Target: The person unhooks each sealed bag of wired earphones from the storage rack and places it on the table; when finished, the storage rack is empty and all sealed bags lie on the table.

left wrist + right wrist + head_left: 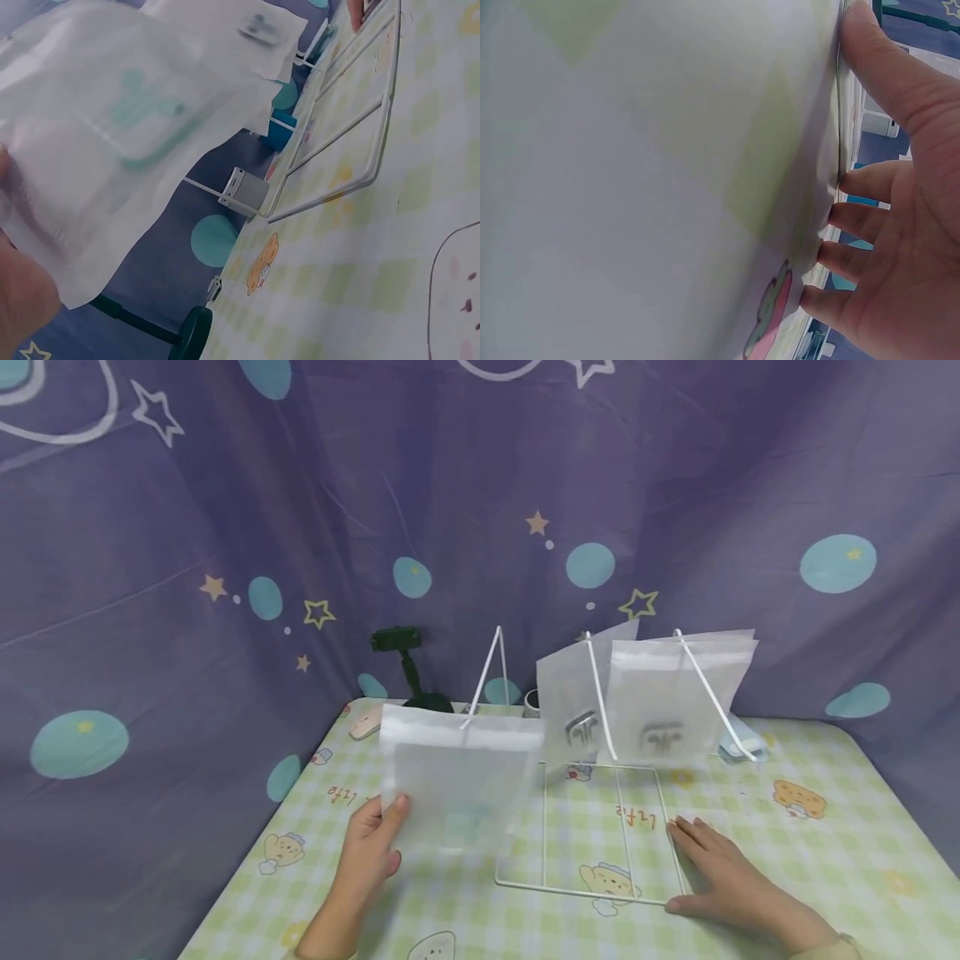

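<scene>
My left hand (370,837) pinches the left edge of a frosted zip bag (461,785), thumb on the near face. A pale green item shows through the bag (97,150) in the left wrist view. Its top strip overlaps the left prong of a white wire rack (585,891). More frosted bags hang on the other prongs: one in the middle (558,693) and an overlapping group on the right (675,693), with dark grey shapes inside. Beside the right side of the rack's base rests my right hand (723,872), its fingers (859,221) extended and spread, tips at the wire.
Behind the rack stand a dark green phone stand (410,672), a pink mouse (365,724) and a small white cylinder (532,702). A light blue packet (742,739) lies at the back right. A checked cloth (817,868) covers the table; a purple curtain (480,485) hangs behind.
</scene>
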The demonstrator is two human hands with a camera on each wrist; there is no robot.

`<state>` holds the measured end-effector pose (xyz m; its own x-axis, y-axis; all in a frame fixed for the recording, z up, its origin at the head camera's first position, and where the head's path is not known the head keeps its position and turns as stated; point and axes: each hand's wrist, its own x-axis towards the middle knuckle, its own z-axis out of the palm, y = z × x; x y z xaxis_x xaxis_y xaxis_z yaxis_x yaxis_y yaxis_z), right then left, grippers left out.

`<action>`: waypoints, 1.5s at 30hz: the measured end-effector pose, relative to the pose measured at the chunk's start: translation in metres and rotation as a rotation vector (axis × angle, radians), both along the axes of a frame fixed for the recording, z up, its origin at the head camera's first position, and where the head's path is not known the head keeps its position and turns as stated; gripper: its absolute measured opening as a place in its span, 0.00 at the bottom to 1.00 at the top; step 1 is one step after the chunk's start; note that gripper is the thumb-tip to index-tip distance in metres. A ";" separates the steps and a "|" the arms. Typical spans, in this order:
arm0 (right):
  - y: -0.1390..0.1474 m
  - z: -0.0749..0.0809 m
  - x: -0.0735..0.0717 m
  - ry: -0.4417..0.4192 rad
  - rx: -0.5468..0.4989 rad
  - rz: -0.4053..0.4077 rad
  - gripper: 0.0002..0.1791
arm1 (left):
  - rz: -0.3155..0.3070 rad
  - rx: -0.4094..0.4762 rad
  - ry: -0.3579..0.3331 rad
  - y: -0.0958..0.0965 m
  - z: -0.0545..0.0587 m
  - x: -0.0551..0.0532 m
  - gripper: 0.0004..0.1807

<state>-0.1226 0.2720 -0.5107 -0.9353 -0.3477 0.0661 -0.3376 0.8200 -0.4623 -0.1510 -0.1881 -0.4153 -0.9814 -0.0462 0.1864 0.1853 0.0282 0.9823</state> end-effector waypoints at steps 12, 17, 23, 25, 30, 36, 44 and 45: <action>-0.002 0.002 0.000 0.018 0.004 -0.001 0.60 | -0.135 0.039 0.022 -0.005 -0.002 0.005 0.15; -0.002 0.001 0.001 0.014 0.004 0.000 0.60 | -0.223 0.090 0.078 -0.005 -0.003 0.004 0.16; -0.002 0.001 0.001 0.019 0.005 0.010 0.60 | -0.234 0.166 0.078 -0.007 0.001 0.007 0.16; -0.003 0.002 0.001 0.019 0.007 0.012 0.60 | -0.225 0.210 0.072 -0.010 0.003 0.008 0.16; -0.002 0.004 0.000 0.005 0.012 0.009 0.60 | -0.263 0.369 0.157 -0.024 0.008 0.004 0.16; -0.002 0.006 -0.001 0.002 0.022 0.011 0.60 | -0.306 0.547 0.233 -0.047 0.011 -0.002 0.16; -0.002 0.006 -0.001 0.001 0.034 0.006 0.60 | -0.234 0.575 0.180 -0.078 0.004 -0.010 0.18; -0.002 0.005 -0.001 0.002 0.034 0.008 0.60 | -0.207 0.553 0.152 -0.080 0.001 -0.011 0.18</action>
